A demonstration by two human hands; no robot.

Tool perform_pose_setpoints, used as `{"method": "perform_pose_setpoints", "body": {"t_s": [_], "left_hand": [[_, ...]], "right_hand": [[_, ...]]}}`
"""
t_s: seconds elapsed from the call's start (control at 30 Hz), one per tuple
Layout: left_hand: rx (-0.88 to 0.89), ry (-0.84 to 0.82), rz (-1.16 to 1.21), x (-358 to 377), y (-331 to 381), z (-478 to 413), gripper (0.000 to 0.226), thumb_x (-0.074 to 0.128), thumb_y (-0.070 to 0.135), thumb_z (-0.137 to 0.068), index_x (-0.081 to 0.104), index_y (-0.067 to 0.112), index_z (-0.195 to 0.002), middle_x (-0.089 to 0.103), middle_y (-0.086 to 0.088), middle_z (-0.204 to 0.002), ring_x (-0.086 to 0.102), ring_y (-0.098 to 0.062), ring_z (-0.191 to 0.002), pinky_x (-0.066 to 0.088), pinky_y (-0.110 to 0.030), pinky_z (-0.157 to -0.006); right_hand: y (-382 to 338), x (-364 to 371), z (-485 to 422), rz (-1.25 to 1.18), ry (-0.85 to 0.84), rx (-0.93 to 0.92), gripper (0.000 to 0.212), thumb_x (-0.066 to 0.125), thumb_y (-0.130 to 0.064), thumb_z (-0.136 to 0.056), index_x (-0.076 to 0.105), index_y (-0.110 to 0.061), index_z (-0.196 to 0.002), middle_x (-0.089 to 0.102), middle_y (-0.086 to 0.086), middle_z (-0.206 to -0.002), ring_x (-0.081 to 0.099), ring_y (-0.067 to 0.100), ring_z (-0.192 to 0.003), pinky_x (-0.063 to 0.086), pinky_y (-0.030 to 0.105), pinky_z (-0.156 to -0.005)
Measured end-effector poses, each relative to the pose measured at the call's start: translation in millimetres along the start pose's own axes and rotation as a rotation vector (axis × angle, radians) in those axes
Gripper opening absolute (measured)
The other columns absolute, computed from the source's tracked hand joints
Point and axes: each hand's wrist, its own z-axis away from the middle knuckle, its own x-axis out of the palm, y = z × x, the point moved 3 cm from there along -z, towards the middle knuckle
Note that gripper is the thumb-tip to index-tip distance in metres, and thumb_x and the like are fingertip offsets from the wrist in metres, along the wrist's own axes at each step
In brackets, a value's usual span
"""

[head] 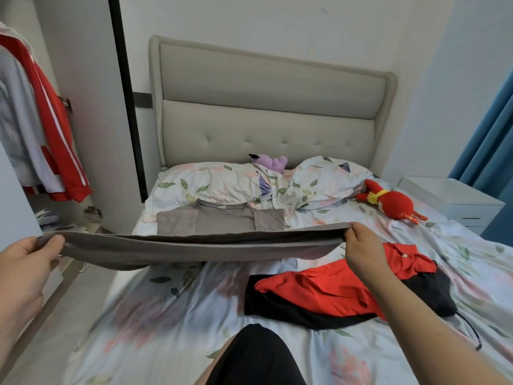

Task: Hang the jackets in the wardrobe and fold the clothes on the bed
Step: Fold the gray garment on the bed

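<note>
a: so, where is the grey cloth (194,247)?
b: lifted above the middle of the bed (166,315), pulled taut in a long flat band. the left hand (27,262) pinches one end out past the bed's left edge, thumb on top, fingers curled under the fabric. the right hand (361,245) grips the other end over the bed's right half, fingers closed over the bunched edge.
a: and the folded piece?
b: a grey t-shirt (222,220) lies flat nearer the head of the bed, collar towards the pillows (211,182), sleeves turned in. whether the lifted band is its hem or a separate garment, i cannot tell.
a: what else lies there?
b: a red garment (319,287) lies crumpled on a black garment (277,309) on the bed's right half.
a: jackets?
b: a red jacket (55,134) with white stripes hangs in the wardrobe (80,93) left of the bed, beside pale clothes (16,129).
a: other bits?
b: a purple plush toy (270,162) sits between the pillows at the head of the bed, against the headboard (266,107). a red plush toy (388,201) lies near the bed's right edge, and a white nightstand (455,201) stands just right of the bed.
</note>
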Motion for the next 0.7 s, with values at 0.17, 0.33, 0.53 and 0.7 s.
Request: {"method": "perform_pose_setpoints", "body": {"t_s": [0.17, 0.33, 0.53, 0.7], "left_hand": [[-0.003, -0.033, -0.148, -1, 5, -19, 0.02, 0.06, 0.026, -0.099, 0.062, 0.016, -0.116, 0.06, -0.005, -0.098, 0.054, -0.026, -0.093, 0.047, -0.045, -0.086], [-0.002, -0.073, -0.088, 0, 20, -12, 0.008, 0.057, 0.015, -0.1, 0.063, 0.017, -0.105, 0.059, -0.008, -0.084, 0.054, -0.018, -0.07, 0.052, -0.016, -0.046], [-0.038, -0.088, -0.03, -5, 30, -16, 0.014, 0.056, 0.013, -0.1, 0.062, 0.021, -0.091, 0.063, -0.007, -0.086, 0.067, -0.008, -0.059, 0.055, -0.015, -0.05], [0.061, -0.123, -0.07, -1, 34, -26, 0.015, 0.059, 0.025, -0.098, 0.065, 0.015, -0.107, 0.066, -0.012, -0.106, 0.06, -0.026, -0.094, 0.048, -0.044, -0.091]], "right_hand": [[-9, -11, -12, -0.029, -0.127, 0.129, 0.028, 0.036, -0.002, -0.095, 0.063, -0.009, -0.096, 0.064, 0.013, -0.073, 0.062, 0.031, -0.063, 0.057, 0.04, -0.059], [-15, -22, -14, -0.776, -0.348, 0.373, 0.037, 0.036, 0.011, -0.091, 0.065, -0.007, -0.106, 0.065, 0.015, -0.093, 0.065, 0.024, -0.079, 0.059, 0.028, -0.059], [-12, -35, -13, -0.33, -0.232, 0.073, 0.019, 0.055, -0.007, -0.1, 0.07, -0.011, -0.09, 0.071, 0.0, -0.073, 0.058, 0.013, -0.061, 0.044, 0.023, -0.054], [-6, -46, -7, -0.396, -0.099, 0.048, 0.017, 0.061, -0.021, -0.098, 0.073, -0.017, -0.086, 0.071, -0.005, -0.085, 0.061, 0.009, -0.08, 0.045, 0.026, -0.069]]}}
